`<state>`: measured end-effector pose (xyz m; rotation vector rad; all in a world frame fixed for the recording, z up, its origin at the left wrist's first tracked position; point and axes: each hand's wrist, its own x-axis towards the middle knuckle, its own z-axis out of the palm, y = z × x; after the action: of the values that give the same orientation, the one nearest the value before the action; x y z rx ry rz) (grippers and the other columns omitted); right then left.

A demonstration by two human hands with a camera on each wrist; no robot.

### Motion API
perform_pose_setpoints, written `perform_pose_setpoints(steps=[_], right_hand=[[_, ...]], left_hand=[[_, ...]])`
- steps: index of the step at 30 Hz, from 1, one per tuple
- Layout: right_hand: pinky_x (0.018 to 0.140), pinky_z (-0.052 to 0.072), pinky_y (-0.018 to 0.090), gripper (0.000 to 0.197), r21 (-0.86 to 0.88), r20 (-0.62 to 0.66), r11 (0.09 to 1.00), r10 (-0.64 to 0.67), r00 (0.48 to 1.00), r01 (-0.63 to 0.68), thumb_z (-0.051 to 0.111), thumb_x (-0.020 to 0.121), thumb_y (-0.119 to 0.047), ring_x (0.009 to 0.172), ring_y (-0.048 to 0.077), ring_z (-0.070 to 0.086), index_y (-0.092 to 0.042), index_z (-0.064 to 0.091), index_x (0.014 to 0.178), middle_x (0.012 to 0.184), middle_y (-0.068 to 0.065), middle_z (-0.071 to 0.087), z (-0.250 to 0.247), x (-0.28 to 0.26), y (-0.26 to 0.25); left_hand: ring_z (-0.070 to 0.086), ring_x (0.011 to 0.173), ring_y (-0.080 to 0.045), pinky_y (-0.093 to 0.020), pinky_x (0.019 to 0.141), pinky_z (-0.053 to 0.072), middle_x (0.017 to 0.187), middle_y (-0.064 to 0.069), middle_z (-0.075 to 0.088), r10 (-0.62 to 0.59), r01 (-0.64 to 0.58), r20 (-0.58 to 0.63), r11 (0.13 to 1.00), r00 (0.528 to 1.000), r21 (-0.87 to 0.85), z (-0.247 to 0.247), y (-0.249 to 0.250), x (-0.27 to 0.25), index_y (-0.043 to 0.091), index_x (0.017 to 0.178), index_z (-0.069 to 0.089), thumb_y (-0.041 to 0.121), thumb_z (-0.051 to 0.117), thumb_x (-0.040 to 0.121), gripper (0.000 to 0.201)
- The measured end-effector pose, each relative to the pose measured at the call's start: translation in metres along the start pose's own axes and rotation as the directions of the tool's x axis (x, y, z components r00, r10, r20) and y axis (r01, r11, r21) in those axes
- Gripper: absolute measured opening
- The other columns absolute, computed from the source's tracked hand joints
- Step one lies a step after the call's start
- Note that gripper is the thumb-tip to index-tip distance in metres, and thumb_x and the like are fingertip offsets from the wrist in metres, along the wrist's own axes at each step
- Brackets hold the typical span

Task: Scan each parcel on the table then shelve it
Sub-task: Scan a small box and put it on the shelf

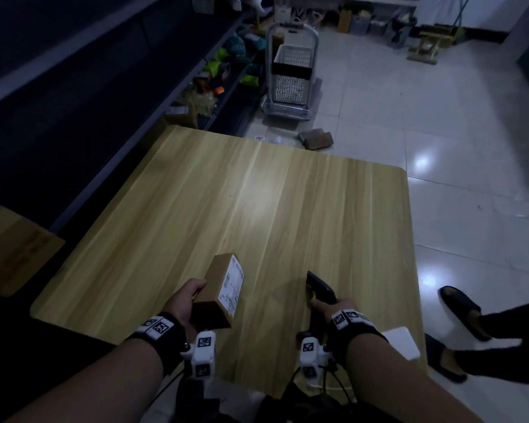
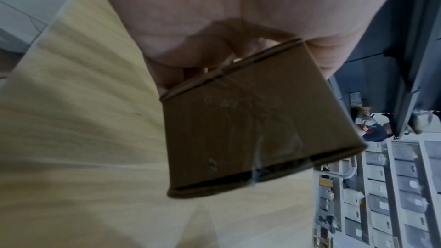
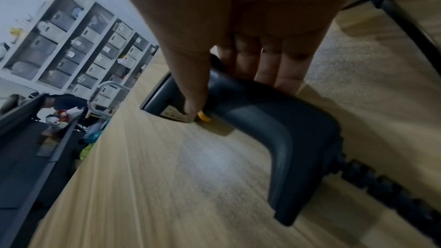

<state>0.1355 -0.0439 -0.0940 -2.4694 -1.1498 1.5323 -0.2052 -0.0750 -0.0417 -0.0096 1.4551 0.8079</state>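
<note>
While the left hand [image 1: 186, 300] grips the parcel [image 1: 222, 290] low centre, label turned right, the right hand [image 1: 338, 306] clasps the scanner [image 1: 319, 288] over the bench [image 1: 257, 193], lining up the read

The head view looks forward and down across the counter [image 1: 257, 193] from its near edge. Each wrist view sits close under its palm, facing along the fingers toward the far shelving. All three share the counter top and far trolley [image 1: 290, 71].
</note>
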Motion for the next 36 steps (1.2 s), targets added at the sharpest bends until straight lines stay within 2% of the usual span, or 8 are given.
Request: perform_pose_setpoints(steps=[4,8,15,18,26,31,34,36], right_hand=[[0.081,0.046,0.027,0.055,0.014,-0.029,0.999,0.044,0.999,-0.044,0.079,0.091,-0.045,0.124,0.031,0.068,-0.008,0.071,0.131,0.129,0.013,0.072,-0.003,0.004,-0.005],[0.09,0.053,0.035,0.069,0.074,-0.083,0.996,0.057,0.995,-0.051,0.08,0.085,-0.052,0.105,0.039,0.07,-0.005,0.065,0.133,0.1,0.01,0.07,-0.015,-0.006,-0.017],[0.092,0.061,0.043,0.034,0.27,-0.102,0.954,-0.104,0.989,0.128,0.076,0.092,-0.04,0.098,0.034,0.074,-0.011,0.079,0.109,0.105,0.012,0.078,-0.018,-0.045,-0.095],[0.09,0.063,0.052,0.038,0.461,0.016,0.869,-0.214,0.977,0.182,0.077,0.097,-0.028,0.095,0.031,0.071,0.004,0.07,0.115,0.105,0.015,0.074,0.005,-0.07,-0.143],[0.082,0.065,0.044,0.033,0.465,0.203,0.818,-0.47,0.859,0.337,0.076,0.098,-0.033,0.109,0.03,0.073,-0.007,0.068,0.119,0.12,0.014,0.075,0.101,-0.151,-0.264],[0.08,0.067,0.045,0.031,0.453,0.251,0.8,-0.538,0.805,0.394,0.077,0.097,-0.023,0.099,0.033,0.079,-0.002,0.073,0.119,0.108,0.016,0.08,0.165,-0.188,-0.32],[0.086,0.066,0.056,0.033,0.458,0.298,0.785,-0.578,0.76,0.417,0.076,0.096,-0.011,0.098,0.038,0.079,0.0,0.069,0.127,0.108,0.02,0.08,0.204,-0.208,-0.348],[0.086,0.065,0.06,0.033,0.463,0.326,0.772,-0.605,0.727,0.436,0.074,0.096,-0.004,0.096,0.039,0.08,0.0,0.068,0.128,0.107,0.021,0.08,0.228,-0.22,-0.365]], left_hand=[[0.072,0.087,-0.04,-0.054,0.085,0.056,0.107,-0.027,0.074,-0.005,0.006,0.005,1.0,1.0,-0.018,0.001,-0.001,-0.004,-0.002,0.119,0.072,0.044,0.069,0.084,0.057],[0.071,0.094,-0.042,-0.059,0.09,0.054,0.113,-0.029,0.073,-0.01,0.011,0.025,0.999,1.0,-0.034,0.004,0.005,-0.011,-0.002,0.12,0.072,0.046,0.069,0.084,0.06],[0.071,0.096,-0.044,-0.06,0.093,0.053,0.108,-0.028,0.074,0.063,-0.058,0.065,0.995,0.996,-0.078,0.005,0.036,-0.029,-0.003,0.115,0.072,0.045,0.065,0.087,0.056],[0.069,0.11,-0.048,-0.067,0.101,0.048,0.113,-0.028,0.073,0.111,-0.1,0.082,0.987,0.99,-0.127,-0.005,0.055,-0.038,-0.002,0.119,0.072,0.047,0.067,0.084,0.06],[0.068,0.109,-0.044,-0.062,0.1,0.05,0.118,-0.028,0.072,0.274,-0.257,0.013,0.916,0.962,-0.308,-0.072,0.114,-0.07,-0.001,0.121,0.072,0.045,0.066,0.085,0.059],[0.071,0.089,-0.039,-0.042,0.068,0.057,0.107,-0.025,0.075,0.34,-0.334,-0.048,0.874,0.939,-0.354,-0.138,0.14,-0.089,0.001,0.115,0.075,0.045,0.056,0.094,0.052],[0.071,0.102,-0.043,-0.058,0.089,0.057,0.105,-0.023,0.077,0.353,-0.391,-0.171,0.85,0.92,-0.352,-0.182,0.148,-0.096,0.004,0.11,0.077,0.042,0.062,0.091,0.045],[0.073,0.098,-0.04,-0.053,0.091,0.058,0.099,-0.02,0.079,0.371,-0.441,-0.255,0.834,0.893,-0.332,-0.207,0.155,-0.102,0.006,0.102,0.079,0.037,0.066,0.091,0.035]])
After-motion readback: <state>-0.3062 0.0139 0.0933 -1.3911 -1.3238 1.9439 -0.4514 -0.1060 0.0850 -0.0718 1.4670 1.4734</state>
